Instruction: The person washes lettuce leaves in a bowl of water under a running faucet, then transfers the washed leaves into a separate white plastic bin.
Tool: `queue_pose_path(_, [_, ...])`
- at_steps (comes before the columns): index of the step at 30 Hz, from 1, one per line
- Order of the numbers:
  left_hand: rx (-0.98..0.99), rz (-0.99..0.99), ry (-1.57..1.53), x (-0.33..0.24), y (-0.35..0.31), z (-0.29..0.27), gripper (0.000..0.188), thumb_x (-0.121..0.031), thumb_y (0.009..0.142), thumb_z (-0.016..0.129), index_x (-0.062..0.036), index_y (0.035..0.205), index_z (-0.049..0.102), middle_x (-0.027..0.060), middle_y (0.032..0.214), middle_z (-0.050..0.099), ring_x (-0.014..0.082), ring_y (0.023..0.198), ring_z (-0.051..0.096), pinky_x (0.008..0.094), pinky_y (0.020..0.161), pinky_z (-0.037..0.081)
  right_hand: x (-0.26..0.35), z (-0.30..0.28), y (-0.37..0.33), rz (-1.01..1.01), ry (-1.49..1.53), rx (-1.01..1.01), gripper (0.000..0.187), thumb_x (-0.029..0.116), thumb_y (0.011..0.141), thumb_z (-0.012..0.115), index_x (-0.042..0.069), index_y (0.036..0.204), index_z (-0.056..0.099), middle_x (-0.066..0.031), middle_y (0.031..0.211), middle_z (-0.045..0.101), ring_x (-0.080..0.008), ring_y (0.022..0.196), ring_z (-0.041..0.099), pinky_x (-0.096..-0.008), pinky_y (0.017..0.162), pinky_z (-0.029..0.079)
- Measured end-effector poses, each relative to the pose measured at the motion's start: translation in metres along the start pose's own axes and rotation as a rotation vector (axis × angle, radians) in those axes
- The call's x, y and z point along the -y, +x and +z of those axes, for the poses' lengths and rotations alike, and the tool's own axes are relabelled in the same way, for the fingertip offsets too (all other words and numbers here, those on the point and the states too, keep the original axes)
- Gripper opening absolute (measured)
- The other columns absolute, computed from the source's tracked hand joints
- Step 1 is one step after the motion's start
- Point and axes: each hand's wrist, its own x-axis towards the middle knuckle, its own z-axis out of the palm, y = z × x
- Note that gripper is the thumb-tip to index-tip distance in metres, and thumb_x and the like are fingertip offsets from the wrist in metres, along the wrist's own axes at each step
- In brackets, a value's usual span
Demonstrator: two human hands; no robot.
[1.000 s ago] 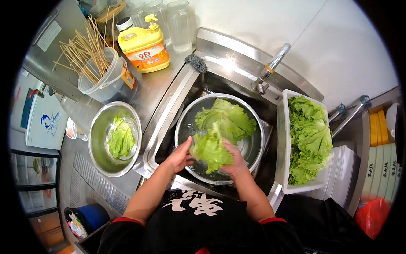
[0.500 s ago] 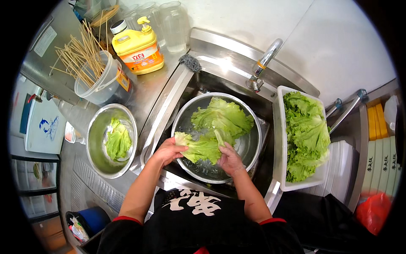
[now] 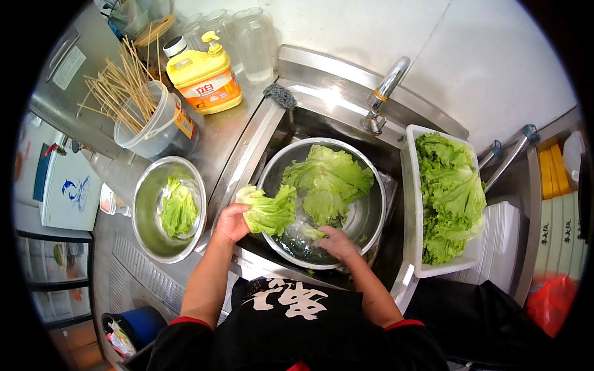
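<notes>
My left hand [image 3: 232, 222] is closed on a torn lettuce leaf [image 3: 271, 210], held up over the left rim of a large steel basin [image 3: 369, 213]. Above the water in that basin, my right hand [image 3: 339, 244] pinches a small pale lettuce piece [image 3: 313, 232]; its fingertips are partly hidden. A bigger clump of lettuce leaves [image 3: 331, 179] lies in the basin beyond my hands. On the counter to the left, a smaller steel bowl [image 3: 145, 226] contains a few torn lettuce pieces [image 3: 178, 210].
The basin stands inside a steel sink [image 3: 396, 167] under a faucet [image 3: 387, 83]. A white tub [image 3: 409, 204] heaped with lettuce [image 3: 448, 198] is at its right. Back left are a yellow pump jug [image 3: 207, 80], a bucket of wooden skewers [image 3: 151, 133] and a grey scouring pad [image 3: 279, 96].
The leaf between my hands has come apart. My left hand has moved left with the larger part, while my right hand keeps a small piece slightly lower down.
</notes>
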Motion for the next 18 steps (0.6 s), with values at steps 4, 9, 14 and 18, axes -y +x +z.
queue_pose_path(4, [0.022, -0.021, -0.137, 0.000, 0.000, -0.016, 0.060, -0.015, 0.065, 0.054, -0.0011, 0.122, 0.043, 0.0172, 0.119, 0.050, 0.0342, 0.110, 0.048, 0.0461, 0.097, 0.034, 0.045, -0.010, -0.019, -0.028, -0.476, -0.150, 0.045, 0.029, 0.078, 0.061, 0.003, 0.114, 0.052, -0.0169, 0.104, 0.057, -0.0252, 0.096, 0.055, -0.0342, 0.083, 0.043])
queue_pose_path(9, [0.051, -0.131, -0.202, 0.013, 0.008, -0.002, 0.060, -0.019, 0.066, 0.052, 0.0005, 0.122, 0.042, 0.0187, 0.119, 0.050, 0.0354, 0.108, 0.048, 0.0458, 0.096, 0.035, 0.066, -0.013, -0.003, -0.218, 0.573, 0.138, 0.050, 0.033, 0.085, 0.053, -0.001, 0.120, 0.044, -0.0120, 0.110, 0.055, -0.0201, 0.099, 0.054, -0.0320, 0.085, 0.043])
queue_pose_path(14, [0.028, -0.210, 0.163, 0.033, 0.031, 0.029, 0.044, -0.005, 0.077, 0.056, -0.0030, 0.119, 0.044, 0.0113, 0.111, 0.055, 0.0224, 0.102, 0.054, 0.0364, 0.088, 0.044, 0.078, 0.005, -0.001, -0.004, 1.242, 0.088, 0.030, 0.018, 0.085, 0.056, 0.001, 0.110, 0.053, -0.0062, 0.104, 0.058, -0.0149, 0.092, 0.054, -0.0284, 0.079, 0.044])
queue_pose_path(18, [-0.169, -0.279, 0.538, 0.047, 0.052, 0.014, 0.034, -0.002, 0.075, 0.061, -0.0039, 0.108, 0.052, 0.0070, 0.101, 0.060, 0.0201, 0.090, 0.059, 0.0312, 0.077, 0.048, 0.034, 0.031, 0.025, -0.051, 0.823, -0.303, 0.031, 0.018, 0.080, 0.060, -0.001, 0.104, 0.056, -0.0095, 0.095, 0.062, -0.0202, 0.083, 0.058, -0.0315, 0.074, 0.045])
